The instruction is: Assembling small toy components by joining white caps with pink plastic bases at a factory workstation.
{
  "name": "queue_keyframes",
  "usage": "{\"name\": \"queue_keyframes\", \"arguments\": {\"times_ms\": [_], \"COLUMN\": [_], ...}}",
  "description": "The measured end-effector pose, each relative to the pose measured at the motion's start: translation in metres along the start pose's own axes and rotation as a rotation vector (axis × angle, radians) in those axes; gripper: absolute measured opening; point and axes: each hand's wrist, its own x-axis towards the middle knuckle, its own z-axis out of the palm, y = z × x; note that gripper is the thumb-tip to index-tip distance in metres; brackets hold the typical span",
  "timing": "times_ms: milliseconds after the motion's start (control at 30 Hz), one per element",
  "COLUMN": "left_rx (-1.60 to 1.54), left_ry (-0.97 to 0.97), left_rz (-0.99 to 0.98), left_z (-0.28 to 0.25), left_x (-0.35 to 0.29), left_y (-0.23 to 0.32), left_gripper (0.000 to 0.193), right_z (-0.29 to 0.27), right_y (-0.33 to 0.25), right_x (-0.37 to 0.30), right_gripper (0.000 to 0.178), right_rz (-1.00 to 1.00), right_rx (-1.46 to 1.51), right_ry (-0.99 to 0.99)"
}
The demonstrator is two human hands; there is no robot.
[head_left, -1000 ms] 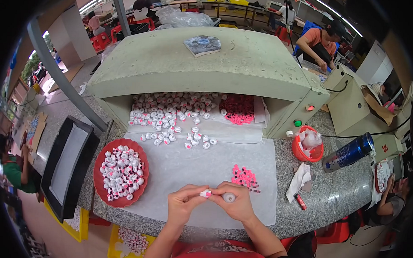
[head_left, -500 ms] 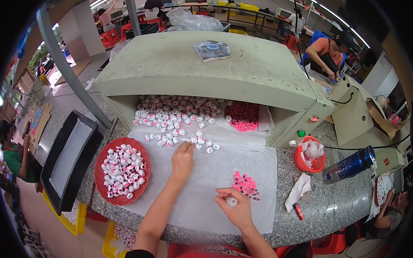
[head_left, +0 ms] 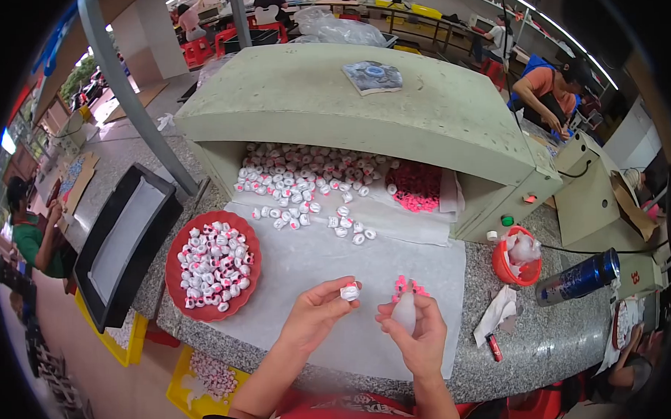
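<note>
My left hand (head_left: 308,323) pinches a small white piece with pink marks (head_left: 349,292) over the white paper sheet (head_left: 300,259). Close by on its right, my right hand (head_left: 423,342) is wrapped round a small translucent white squeeze bottle (head_left: 404,315). Small pink pieces (head_left: 418,288) lie on the paper just beyond that hand, which partly hides them. More loose white pieces (head_left: 343,222) sit at the far side of the paper. Behind them, a large heap of the same kind (head_left: 297,170) and a dark pink pile (head_left: 416,188) fill the box opening.
A pale green metal box (head_left: 272,101) stands across the back. On the left are a scalloped red bowl (head_left: 174,278) of white pieces and a black tray (head_left: 166,215). A red basket (head_left: 502,263), crumpled tissue (head_left: 494,315) and blue can-shaped bottle (head_left: 578,277) stand right. Several people work around.
My left hand has come back from the loose white pieces, now with one in its fingers. My right hand has moved rightward with the squeeze bottle, now seen side-on. The view has shifted slightly.
</note>
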Motion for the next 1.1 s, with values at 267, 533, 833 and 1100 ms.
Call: {"name": "queue_keyframes", "arguments": {"times_ms": [267,533,833,1100], "left_rx": [0.593,0.555,0.489,0.542], "left_ry": [0.049,0.074,0.06,0.051], "left_rz": [0.46,0.554,0.545,0.561], "left_z": [0.023,0.025,0.027,0.026], "left_x": [-0.013,-0.014,-0.013,-0.014], "left_y": [-0.009,-0.007,-0.008,-0.007], "left_gripper": [0.031,0.032,0.028,0.029], "right_z": [0.005,0.008,0.006,0.007], "right_y": [-0.02,-0.011,-0.011,-0.012], "right_x": [-0.011,-0.013,-0.011,-0.013], "right_gripper": [0.025,0.022,0.02,0.018], "right_rz": [-0.157,-0.655,-0.67,-0.621], "right_rx": [-0.404,-0.526,-0.604,-0.616], "right_ry": [0.074,0.13,0.136,0.125]}}
